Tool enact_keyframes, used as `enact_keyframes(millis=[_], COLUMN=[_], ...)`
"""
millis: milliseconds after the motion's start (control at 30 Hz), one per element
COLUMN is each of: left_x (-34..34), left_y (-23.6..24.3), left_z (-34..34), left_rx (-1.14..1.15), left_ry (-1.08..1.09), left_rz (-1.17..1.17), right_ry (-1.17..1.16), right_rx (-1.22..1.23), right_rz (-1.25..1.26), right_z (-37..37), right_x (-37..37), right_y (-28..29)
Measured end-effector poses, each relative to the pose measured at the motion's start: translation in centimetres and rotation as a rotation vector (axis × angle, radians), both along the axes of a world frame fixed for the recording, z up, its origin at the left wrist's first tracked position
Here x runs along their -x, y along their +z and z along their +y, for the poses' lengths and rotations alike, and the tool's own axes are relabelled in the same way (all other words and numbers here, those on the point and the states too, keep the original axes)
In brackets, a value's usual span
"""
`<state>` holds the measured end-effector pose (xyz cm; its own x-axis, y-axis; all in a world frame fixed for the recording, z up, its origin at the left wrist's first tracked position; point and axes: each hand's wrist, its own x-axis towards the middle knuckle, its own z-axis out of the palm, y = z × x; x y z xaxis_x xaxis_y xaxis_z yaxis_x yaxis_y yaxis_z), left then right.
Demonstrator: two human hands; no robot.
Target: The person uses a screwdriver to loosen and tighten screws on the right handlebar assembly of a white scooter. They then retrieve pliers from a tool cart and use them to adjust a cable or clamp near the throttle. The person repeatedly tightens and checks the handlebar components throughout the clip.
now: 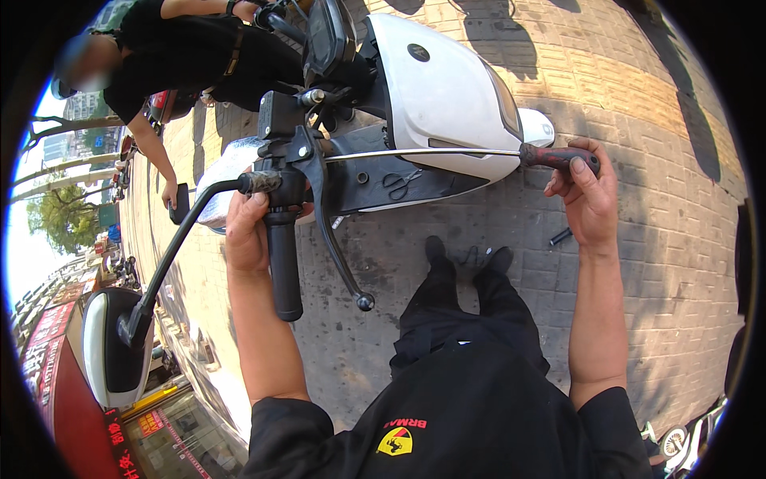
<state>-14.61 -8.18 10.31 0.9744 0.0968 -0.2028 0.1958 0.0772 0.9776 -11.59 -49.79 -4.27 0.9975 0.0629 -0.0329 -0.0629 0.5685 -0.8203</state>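
Note:
My right hand [592, 191] is closed round the dark red and black handle of a long screwdriver [447, 151]. Its thin metal shaft runs left, level, to the handlebar controls by the brake lever [325, 209]; the tip's exact contact is hidden. On the left, my left hand [247, 231] wraps the switch housing of the scooter's handlebar [285, 263], thumb on top, with some fingers out of sight behind it. Just below the housing is the black rubber grip. A mirror [118, 347] on a curved black stem reaches out from the same handlebar.
The white scooter [435, 80] stands ahead, with scissors [400, 184] and a small black ring [362, 177] on its footboard. At the upper left, another person [187, 60] in black touches the scooter's far handlebar and holds a dark phone-like object [180, 203]. A black cylinder [561, 236] lies on the paving.

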Motion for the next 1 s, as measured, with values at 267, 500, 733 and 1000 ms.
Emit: enact_keyframes(millis=[267, 500, 733, 1000], left_x=[1.0, 0.5, 0.3, 0.7], left_y=[1.2, 1.1, 1.4, 1.5], left_z=[-0.7, 0.0, -0.7, -0.1], left_rx=[-0.404, -0.410, -0.375, -0.369], left_ry=[-0.087, -0.134, -0.137, -0.202], left_rz=[-0.102, -0.132, -0.116, -0.120], right_ry=[-0.153, -0.307, 0.111, -0.067], right_rx=[-0.133, 0.109, 0.100, 0.020], right_rz=[-0.021, -0.091, -0.037, -0.307], right_z=[-1.5, 1.3, 17.2, 27.9], right_x=[0.4, 3.6, 4.7, 3.3], right_y=[-0.4, -0.2, -0.4, 3.1])
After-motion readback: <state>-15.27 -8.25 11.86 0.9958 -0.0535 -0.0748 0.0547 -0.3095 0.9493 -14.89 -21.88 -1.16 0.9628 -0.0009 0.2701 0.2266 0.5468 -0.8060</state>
